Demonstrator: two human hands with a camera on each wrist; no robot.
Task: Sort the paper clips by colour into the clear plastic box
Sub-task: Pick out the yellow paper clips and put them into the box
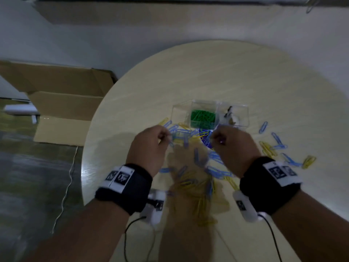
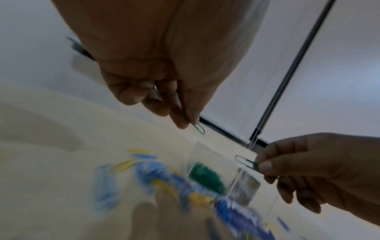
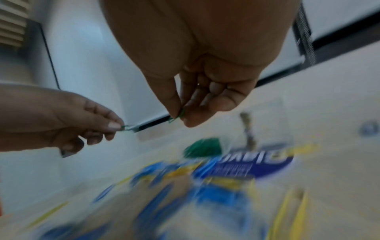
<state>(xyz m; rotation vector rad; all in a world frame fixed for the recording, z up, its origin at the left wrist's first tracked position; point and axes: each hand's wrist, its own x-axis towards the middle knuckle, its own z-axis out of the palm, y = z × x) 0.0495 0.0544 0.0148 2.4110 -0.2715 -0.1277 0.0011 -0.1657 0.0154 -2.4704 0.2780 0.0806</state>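
Note:
The clear plastic box [image 1: 234, 106] stands mid-table with three compartments; the middle one holds a heap of green clips [image 1: 203, 118], the right one some dark silvery clips [image 1: 229, 116], and the left looks bare. My left hand [image 1: 151, 142] hovers just in front of the box and pinches one green paper clip [image 2: 199, 128] between thumb and forefinger. My right hand [image 1: 232, 144] is level with it and pinches another green paper clip [image 2: 244, 162] the same way. Blue and yellow clips [image 1: 213, 167] lie scattered under and around both hands.
The round pale wooden table [image 1: 207, 72] has its curved edge to the left. A blue printed label or lid [image 3: 257, 164] lies among the clips near the box. An open cardboard carton [image 1: 62, 110] sits on the floor at left. Cables hang from both wristbands.

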